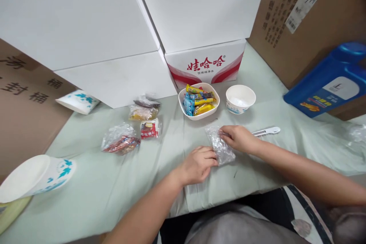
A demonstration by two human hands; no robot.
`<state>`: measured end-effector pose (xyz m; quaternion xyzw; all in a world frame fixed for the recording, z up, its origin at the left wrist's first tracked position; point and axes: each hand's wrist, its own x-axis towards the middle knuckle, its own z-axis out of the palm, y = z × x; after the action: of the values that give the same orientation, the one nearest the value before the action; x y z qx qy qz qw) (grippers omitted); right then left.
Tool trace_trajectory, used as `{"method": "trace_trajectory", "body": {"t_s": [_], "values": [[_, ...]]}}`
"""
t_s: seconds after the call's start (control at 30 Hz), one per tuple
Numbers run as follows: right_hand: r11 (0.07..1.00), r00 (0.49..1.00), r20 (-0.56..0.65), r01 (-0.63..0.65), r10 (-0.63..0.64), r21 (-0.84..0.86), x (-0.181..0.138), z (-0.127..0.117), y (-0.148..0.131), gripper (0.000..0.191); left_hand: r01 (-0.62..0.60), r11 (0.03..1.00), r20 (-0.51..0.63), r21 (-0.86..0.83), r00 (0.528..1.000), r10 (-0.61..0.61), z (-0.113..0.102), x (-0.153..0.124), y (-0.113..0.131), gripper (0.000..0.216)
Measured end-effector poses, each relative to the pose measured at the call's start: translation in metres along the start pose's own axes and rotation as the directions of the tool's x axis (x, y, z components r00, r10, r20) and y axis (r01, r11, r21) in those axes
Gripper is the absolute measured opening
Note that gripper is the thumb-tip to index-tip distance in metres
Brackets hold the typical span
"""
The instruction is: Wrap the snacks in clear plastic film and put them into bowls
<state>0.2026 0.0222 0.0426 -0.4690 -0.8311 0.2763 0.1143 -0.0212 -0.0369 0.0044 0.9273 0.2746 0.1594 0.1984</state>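
Note:
A crumpled piece of clear plastic, which looks like bubble wrap, lies on the cloth-covered table in front of me. My left hand has its fingers curled at the wrap's lower left edge, pressing on it. At its upper right side, my right hand pinches the wrap; the thumb is partly hidden. Whether anything is inside the plastic I cannot tell. A white utility knife lies just beyond my right wrist.
Behind the wrap stand a white bowl of wrapped snacks and a paper bowl. Several bagged snacks lie to the left. Paper buckets rest at far left. A blue bottle leans at right. White boxes wall the back.

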Motion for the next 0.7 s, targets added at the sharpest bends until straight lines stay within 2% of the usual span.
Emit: {"method": "trace_trajectory", "body": {"t_s": [0.1, 0.2, 0.37, 0.43, 0.5, 0.6, 0.63, 0.67, 0.7], "values": [[0.993, 0.996, -0.077, -0.045, 0.037, -0.106, 0.018, 0.015, 0.009, 0.018, -0.02, 1.0, -0.041, -0.017, 0.999, 0.02, 0.0, -0.002, -0.003, 0.033], [0.979, 0.992, -0.124, -0.046, 0.022, -0.196, 0.021, 0.026, 0.012, 0.019, -0.055, 0.998, -0.104, -0.023, 0.993, 0.052, -0.002, -0.003, -0.002, 0.029], [0.966, 0.986, -0.162, -0.011, -0.032, -0.257, 0.018, 0.035, 0.013, 0.023, 0.004, 1.0, -0.29, 0.013, 0.957, 0.0, -0.011, 0.001, 0.003, 0.032], [0.968, 0.983, -0.179, -0.01, -0.036, -0.251, 0.02, 0.035, 0.016, 0.027, 0.021, 0.998, -0.259, 0.054, 0.966, -0.006, -0.012, 0.003, 0.004, 0.031], [0.966, 0.974, -0.226, -0.047, -0.011, -0.253, 0.022, 0.032, 0.024, 0.029, 0.033, 0.997, -0.157, 0.072, 0.987, -0.021, -0.011, 0.005, 0.005, 0.025], [0.968, 0.921, -0.389, -0.107, 0.01, -0.228, 0.02, 0.02, 0.035, 0.025, 0.063, 0.997, -0.059, 0.053, 0.997, -0.059, -0.007, 0.004, 0.003, 0.018], [0.978, 0.908, -0.417, -0.057, -0.033, -0.202, 0.018, 0.016, 0.038, 0.024, 0.07, 0.996, -0.053, 0.047, 0.996, -0.067, -0.007, 0.004, 0.002, 0.018], [0.984, 0.908, -0.402, 0.048, -0.114, -0.17, 0.016, 0.011, 0.038, 0.025, 0.072, 0.996, -0.056, 0.043, 0.996, -0.07, -0.006, 0.003, 0.0, 0.018], [0.973, 0.914, -0.338, 0.192, -0.225, -0.128, 0.013, 0.008, 0.037, 0.026, 0.069, 0.997, -0.066, 0.037, 0.996, -0.067, -0.007, 0.003, -0.001, 0.016]]}}
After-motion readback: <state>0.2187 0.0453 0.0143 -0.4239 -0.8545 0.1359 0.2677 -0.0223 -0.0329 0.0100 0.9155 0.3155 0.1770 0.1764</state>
